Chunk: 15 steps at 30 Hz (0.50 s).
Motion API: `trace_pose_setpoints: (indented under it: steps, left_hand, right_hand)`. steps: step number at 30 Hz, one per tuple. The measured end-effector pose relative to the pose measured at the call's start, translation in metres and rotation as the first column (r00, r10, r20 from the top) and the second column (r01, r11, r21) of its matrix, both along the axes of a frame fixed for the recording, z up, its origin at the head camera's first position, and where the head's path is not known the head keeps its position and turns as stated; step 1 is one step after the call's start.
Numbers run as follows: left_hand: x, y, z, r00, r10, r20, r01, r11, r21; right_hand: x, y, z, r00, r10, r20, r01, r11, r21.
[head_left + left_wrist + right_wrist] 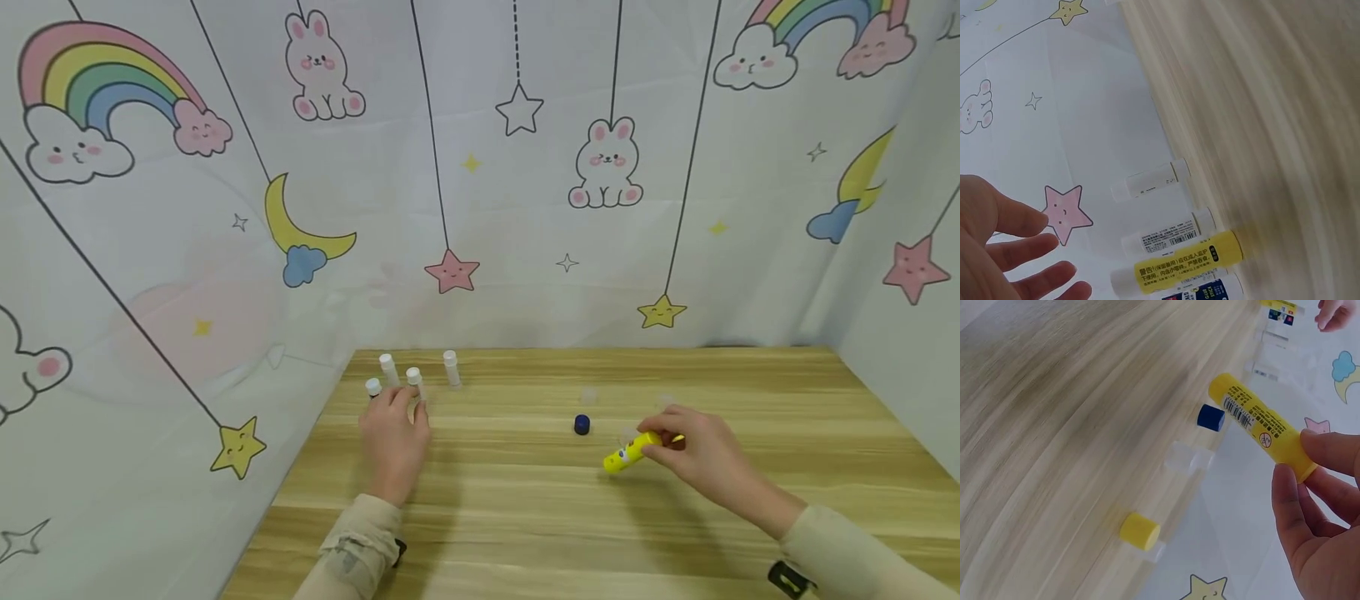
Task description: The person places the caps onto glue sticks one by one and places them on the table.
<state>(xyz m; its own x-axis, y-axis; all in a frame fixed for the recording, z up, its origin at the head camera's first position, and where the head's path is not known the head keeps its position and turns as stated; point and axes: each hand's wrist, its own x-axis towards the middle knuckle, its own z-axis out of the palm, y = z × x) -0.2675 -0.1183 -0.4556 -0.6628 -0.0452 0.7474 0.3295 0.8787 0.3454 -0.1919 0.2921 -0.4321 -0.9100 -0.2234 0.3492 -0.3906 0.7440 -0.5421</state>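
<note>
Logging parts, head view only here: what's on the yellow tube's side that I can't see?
Observer: In the right wrist view, the yellow tube carries a barcode.
Operator: Something yellow peeks out past the right hand. What is it?
Observer: The right wrist view shows a short yellow cap on the table.
Operator: And the left hand, is it holding one of those tubes? Its fingertips are hard to read from here.
Observer: No, the left wrist view shows it holding nothing.
</note>
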Motion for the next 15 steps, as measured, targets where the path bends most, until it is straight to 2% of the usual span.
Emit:
trace_pose_setpoints:
  steps: [4,9,15]
  left_hand:
    - [-0.003,-0.008,-0.003,1.000,0.006,0.023,-0.007,0.999,0.039]
    - [-0.005,-0.013,-0.005,0.994,0.013,0.107,-0.024,0.995,0.101]
    - [-0.005,-0.017,-0.005,0.972,0.011,0.237,-0.056,0.981,0.187]
  right_hand:
    - [0.003,0.010,0.000,1.000,0.000,-0.022,0.000,1.000,0.024]
    - [0.006,0.022,0.003,0.998,-0.005,-0.058,0.009,0.998,0.062]
    - [0.010,0.039,0.009,0.997,-0.015,-0.074,0.023,0.993,0.118]
